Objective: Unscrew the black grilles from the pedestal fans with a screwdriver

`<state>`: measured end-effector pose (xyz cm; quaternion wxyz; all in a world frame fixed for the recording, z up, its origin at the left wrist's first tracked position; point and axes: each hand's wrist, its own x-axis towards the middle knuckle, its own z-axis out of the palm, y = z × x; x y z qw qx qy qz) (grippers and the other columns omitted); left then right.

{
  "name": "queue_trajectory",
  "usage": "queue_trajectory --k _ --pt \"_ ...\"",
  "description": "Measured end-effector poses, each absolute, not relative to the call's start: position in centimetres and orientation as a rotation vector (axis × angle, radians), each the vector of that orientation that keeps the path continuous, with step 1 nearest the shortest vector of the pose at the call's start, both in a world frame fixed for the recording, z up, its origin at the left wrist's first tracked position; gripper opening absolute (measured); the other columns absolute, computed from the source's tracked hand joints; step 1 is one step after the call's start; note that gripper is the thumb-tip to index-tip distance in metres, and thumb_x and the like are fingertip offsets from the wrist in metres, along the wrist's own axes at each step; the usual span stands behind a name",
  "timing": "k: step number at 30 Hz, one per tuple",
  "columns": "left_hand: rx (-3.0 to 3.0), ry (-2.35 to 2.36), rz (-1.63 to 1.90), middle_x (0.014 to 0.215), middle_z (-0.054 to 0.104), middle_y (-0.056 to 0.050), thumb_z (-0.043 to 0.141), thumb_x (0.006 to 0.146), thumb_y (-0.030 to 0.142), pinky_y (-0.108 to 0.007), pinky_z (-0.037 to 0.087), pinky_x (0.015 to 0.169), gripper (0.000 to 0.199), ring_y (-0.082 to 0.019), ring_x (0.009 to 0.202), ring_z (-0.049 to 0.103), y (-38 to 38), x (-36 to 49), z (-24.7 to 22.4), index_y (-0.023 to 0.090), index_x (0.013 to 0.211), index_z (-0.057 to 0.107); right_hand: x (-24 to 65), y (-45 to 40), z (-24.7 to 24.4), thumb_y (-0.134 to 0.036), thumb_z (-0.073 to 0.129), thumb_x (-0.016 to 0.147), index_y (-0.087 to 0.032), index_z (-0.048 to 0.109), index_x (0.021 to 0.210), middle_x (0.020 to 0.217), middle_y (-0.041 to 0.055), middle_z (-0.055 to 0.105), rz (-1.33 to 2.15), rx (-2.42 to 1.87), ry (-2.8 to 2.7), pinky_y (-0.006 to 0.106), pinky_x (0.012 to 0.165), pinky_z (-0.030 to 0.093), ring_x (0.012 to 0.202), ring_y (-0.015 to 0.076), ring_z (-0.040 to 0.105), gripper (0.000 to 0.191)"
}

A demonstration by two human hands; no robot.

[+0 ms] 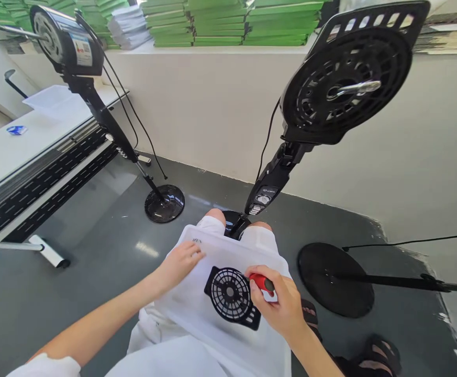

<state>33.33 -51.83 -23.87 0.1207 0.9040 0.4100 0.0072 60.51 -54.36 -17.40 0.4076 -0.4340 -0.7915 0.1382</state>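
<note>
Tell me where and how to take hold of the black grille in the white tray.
Probably best by the left tab of the black grille, pinched between thumb and fingers, coming from the left. That tab juts out from the round outline and is uncovered, while the right hand with the red-handled tool crowds the opposite edge.

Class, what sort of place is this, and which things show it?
Probably a fan workshop: a stand fan without blades is ahead, a black vented cover lies in a white tray, and the right hand holds a red-handled tool.
</note>
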Motion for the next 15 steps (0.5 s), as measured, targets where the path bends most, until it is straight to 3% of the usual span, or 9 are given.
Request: queue_trajectory --k 5,15 --pt "2.817 1.108 -0.367 0.101 0.072 -0.014 0.059 0.091 0.002 -0.041 0.047 0.093 0.019 -0.03 0.106 0.06 -48.6 32.0 -25.8 0.012 0.098 0.074 60.1 -55.3 -18.6 -0.008 0.051 0.09 -0.025 0.052 0.106 0.078 -0.0053 0.072 0.422 -1.114 -2.018 0.022 0.054 0.05 0.052 0.0086 0.06 0.023" --pt "2.949 0.991 -0.379 0.094 0.074 -0.014 0.066 0.089 0.006 -0.041 0.044 0.089 0.011 -0.029 0.099 0.064 -47.5 34.0 -28.1 0.012 0.091 0.075 61.4 -57.4 -19.5 -0.014 0.05 0.092 -0.027 0.055 0.101 0.077 -0.0047 0.071 0.386 -1.223 -1.996 0.024 0.058 0.056 0.058 0.013 0.068 0.017"
